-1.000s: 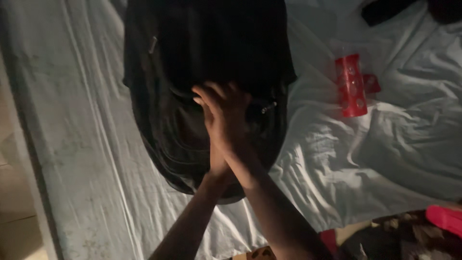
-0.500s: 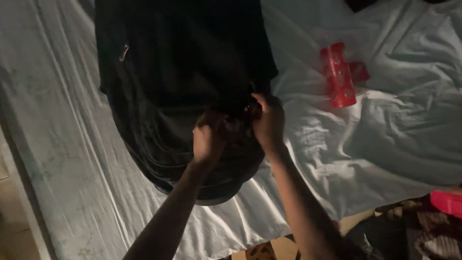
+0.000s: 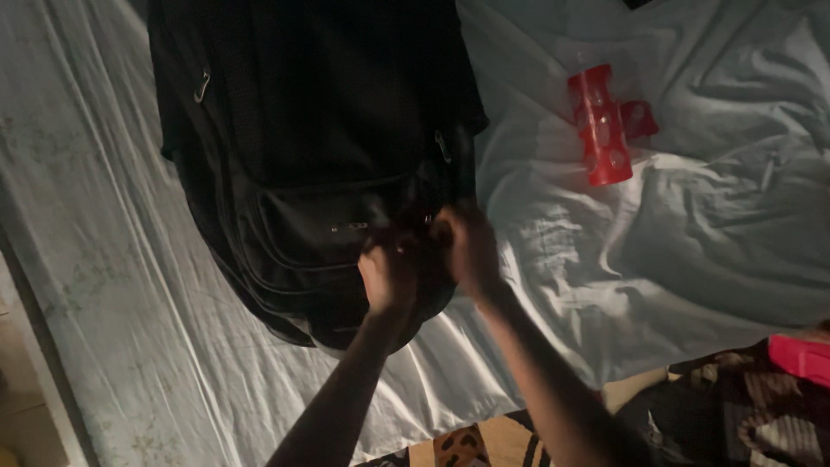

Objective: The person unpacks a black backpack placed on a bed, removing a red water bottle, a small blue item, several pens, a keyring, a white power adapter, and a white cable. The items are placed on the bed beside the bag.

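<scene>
Left hand (image 3: 389, 275) and right hand (image 3: 467, 251) both curled, pinching something small at front pocket of black backpack (image 3: 311, 147); dim light, zipper pull not discernible. Backpack lies flat on bed sheet (image 3: 130, 329). Pocket looks closed. Red bottle (image 3: 599, 125) lies well apart, untouched.

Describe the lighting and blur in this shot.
Head view: dim, uneven light; the pale sheet catches brightness on its wrinkles, the black backpack sinks into shadow; left hand and right hand are softly blurred; the red bottle stays fairly crisp.
</scene>
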